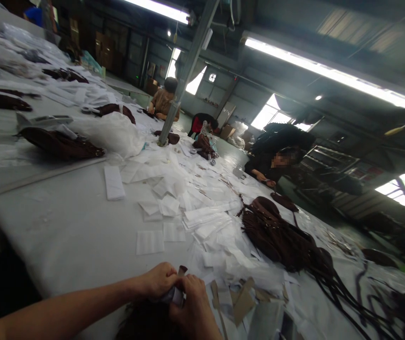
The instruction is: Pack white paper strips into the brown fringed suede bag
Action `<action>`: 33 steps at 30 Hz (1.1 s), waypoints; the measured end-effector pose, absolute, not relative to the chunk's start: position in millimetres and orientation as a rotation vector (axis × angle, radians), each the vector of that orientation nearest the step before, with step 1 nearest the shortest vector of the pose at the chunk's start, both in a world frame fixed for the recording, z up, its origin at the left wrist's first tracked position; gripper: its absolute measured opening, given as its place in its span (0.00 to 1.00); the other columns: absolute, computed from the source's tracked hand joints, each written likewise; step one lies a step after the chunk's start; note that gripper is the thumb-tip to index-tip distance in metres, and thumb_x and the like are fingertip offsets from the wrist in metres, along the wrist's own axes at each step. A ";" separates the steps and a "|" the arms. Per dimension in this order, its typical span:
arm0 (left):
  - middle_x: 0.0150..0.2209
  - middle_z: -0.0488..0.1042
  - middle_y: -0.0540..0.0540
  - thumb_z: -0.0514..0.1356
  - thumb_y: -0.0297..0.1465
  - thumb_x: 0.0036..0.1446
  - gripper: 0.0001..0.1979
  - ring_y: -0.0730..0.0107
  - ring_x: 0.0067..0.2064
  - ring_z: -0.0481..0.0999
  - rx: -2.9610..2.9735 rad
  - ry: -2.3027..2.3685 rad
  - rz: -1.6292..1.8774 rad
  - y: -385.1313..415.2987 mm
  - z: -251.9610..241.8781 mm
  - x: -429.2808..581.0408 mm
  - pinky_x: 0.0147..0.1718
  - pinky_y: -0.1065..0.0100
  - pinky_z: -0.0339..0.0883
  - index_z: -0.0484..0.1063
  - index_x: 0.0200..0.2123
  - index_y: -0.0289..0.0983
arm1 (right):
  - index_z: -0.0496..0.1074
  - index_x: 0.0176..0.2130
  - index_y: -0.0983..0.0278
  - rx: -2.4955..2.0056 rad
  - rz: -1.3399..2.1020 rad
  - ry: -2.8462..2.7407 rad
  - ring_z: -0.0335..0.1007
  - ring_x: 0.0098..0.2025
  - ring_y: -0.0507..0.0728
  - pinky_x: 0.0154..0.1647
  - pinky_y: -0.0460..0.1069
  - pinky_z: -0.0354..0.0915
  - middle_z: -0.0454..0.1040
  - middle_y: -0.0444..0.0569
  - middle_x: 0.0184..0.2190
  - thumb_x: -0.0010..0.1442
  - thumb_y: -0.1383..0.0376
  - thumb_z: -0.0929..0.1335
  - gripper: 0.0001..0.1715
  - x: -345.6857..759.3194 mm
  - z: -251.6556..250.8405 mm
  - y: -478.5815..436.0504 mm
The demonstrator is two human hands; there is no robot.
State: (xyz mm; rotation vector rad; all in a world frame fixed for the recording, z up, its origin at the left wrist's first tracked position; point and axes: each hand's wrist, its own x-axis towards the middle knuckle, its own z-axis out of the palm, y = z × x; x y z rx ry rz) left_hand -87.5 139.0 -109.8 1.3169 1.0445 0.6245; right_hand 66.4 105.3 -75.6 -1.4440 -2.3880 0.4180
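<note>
My left hand [158,279] and my right hand [192,302] meet at the near edge of the table, both closed in a pinch. Between them they grip a small whitish wrapped piece [174,295] with a brown strap end [181,270] sticking up from it. A dark brown item [146,321] lies under my wrists, mostly hidden. Cardboard offcuts [240,300] lie just right of my right hand.
The long white table [68,226] carries scattered white foam sheets [174,198], a heap of brown straps [276,236] at right and brown bags [61,144] at left. A steel post [184,75] rises mid-table. Two other people work at the far side.
</note>
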 end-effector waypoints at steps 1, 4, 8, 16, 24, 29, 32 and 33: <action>0.18 0.54 0.55 0.53 0.34 0.46 0.12 0.76 0.22 0.53 1.305 1.039 0.611 139.5 -109.9 -88.4 0.20 0.70 0.43 0.59 0.15 0.38 | 0.70 0.32 0.61 -1.434 0.430 -2.396 0.68 0.36 0.60 0.41 0.55 0.59 0.72 0.48 0.30 0.38 0.74 0.66 0.17 66.0 -75.7 106.5; 0.17 0.54 0.56 0.53 0.36 0.46 0.11 0.76 0.21 0.51 1.241 1.014 0.566 139.9 -106.9 -94.4 0.19 0.70 0.42 0.60 0.16 0.38 | 0.70 0.33 0.61 -1.389 0.424 -2.445 0.66 0.37 0.60 0.40 0.54 0.59 0.72 0.48 0.31 0.37 0.73 0.66 0.19 65.5 -77.6 109.2; 0.18 0.58 0.56 0.57 0.35 0.44 0.08 0.77 0.20 0.54 1.185 0.892 0.505 136.7 -93.4 -105.6 0.19 0.71 0.44 0.64 0.20 0.37 | 0.71 0.35 0.61 -1.301 0.301 -2.524 0.66 0.36 0.60 0.39 0.54 0.59 0.73 0.48 0.31 0.37 0.73 0.66 0.21 66.8 -77.2 109.3; 0.17 0.60 0.56 0.59 0.29 0.40 0.03 0.78 0.19 0.54 1.229 0.842 0.515 131.1 -81.9 -111.1 0.18 0.73 0.43 0.69 0.20 0.35 | 0.71 0.48 0.58 -1.135 0.137 -2.483 0.72 0.34 0.59 0.35 0.52 0.68 0.75 0.47 0.32 0.48 0.73 0.67 0.26 74.6 -75.9 99.3; 0.18 0.60 0.56 0.57 0.28 0.41 0.03 0.76 0.21 0.57 1.330 0.900 0.556 127.1 -84.7 -105.2 0.20 0.72 0.47 0.70 0.22 0.35 | 0.59 0.60 0.63 -1.414 0.762 -1.833 0.72 0.26 0.52 0.28 0.46 0.69 0.77 0.46 0.35 0.50 0.70 0.68 0.38 79.0 -67.6 110.2; 0.21 0.63 0.56 0.58 0.26 0.40 0.03 0.74 0.26 0.60 1.382 0.992 0.616 126.7 -92.2 -101.3 0.24 0.72 0.49 0.69 0.24 0.36 | 0.75 0.26 0.63 -1.440 0.675 -2.066 0.72 0.29 0.54 0.29 0.45 0.62 0.75 0.45 0.24 0.52 0.73 0.64 0.11 68.6 -56.8 108.0; 0.21 0.65 0.56 0.58 0.28 0.42 0.05 0.75 0.25 0.60 1.328 1.029 0.643 127.6 -97.5 -99.9 0.23 0.73 0.50 0.70 0.27 0.36 | 0.75 0.29 0.62 -1.353 0.510 -2.169 0.73 0.32 0.54 0.31 0.45 0.63 0.77 0.46 0.28 0.49 0.77 0.61 0.17 66.9 -60.1 98.5; 0.21 0.64 0.56 0.58 0.29 0.42 0.05 0.75 0.24 0.60 1.294 1.035 0.647 128.4 -99.1 -99.5 0.23 0.73 0.50 0.70 0.27 0.36 | 0.75 0.32 0.62 -1.312 0.412 -2.201 0.73 0.32 0.54 0.32 0.46 0.63 0.77 0.46 0.29 0.48 0.78 0.60 0.19 67.0 -62.8 95.4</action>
